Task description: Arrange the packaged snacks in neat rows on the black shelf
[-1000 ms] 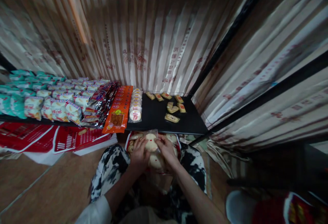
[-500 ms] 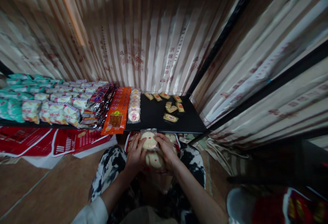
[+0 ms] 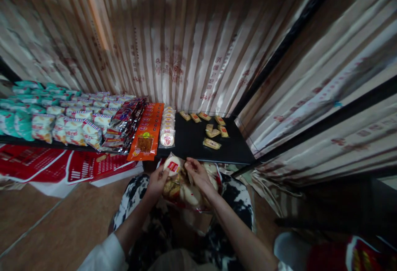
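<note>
My left hand is closed on a clear packet holding a round pale cake with a red label, lifted just below the front edge of the low black shelf. My right hand touches the packet's right side with curled fingers; what it grips is unclear. Under both hands a plastic bag of more round cakes lies on my lap, which is covered in black-and-white cloth. A row of like cake packets lies on the shelf.
On the shelf lie orange packs, dark foil packs, white and teal snack bags and several small yellow packets. Striped plastic sheeting hangs behind and to the right. Red-and-white flat boxes lie on the brown floor.
The left hand has lifted one cake packet up out of the bag towards the shelf edge. The right hand has shifted up along with it.
</note>
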Demonstrator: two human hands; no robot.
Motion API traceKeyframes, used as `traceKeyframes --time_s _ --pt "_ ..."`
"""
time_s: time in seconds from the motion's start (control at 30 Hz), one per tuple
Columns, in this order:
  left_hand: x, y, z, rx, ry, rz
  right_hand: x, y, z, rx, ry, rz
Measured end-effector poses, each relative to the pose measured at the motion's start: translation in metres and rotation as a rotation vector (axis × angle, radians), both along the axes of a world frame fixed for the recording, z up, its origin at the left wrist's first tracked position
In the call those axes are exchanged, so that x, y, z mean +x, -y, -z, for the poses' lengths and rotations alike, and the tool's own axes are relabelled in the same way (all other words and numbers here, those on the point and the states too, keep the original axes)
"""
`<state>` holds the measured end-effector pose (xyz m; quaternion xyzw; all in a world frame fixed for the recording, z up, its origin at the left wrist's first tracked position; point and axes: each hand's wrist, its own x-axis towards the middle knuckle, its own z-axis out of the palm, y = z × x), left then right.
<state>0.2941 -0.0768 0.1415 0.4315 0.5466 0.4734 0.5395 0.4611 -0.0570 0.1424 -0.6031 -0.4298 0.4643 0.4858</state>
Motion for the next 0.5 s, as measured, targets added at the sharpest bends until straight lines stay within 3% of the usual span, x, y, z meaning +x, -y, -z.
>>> traceKeyframes --time_s 0.13,0.33,0.5 --pt "-0.006 -0.002 -0.001 -0.200 0.297 -0.065 -0.007 -0.003 0.010 0.026 0.003 -0.013" --pt "-0.011 -0.004 -0.004 -0.300 0.518 -0.087 -0.018 -0.001 0.012 -0.002 -0.088 -0.020" --pt "0.000 -0.001 0.015 -0.313 0.610 -0.151 -0.039 0.011 0.018 -0.118 -0.390 -0.073"
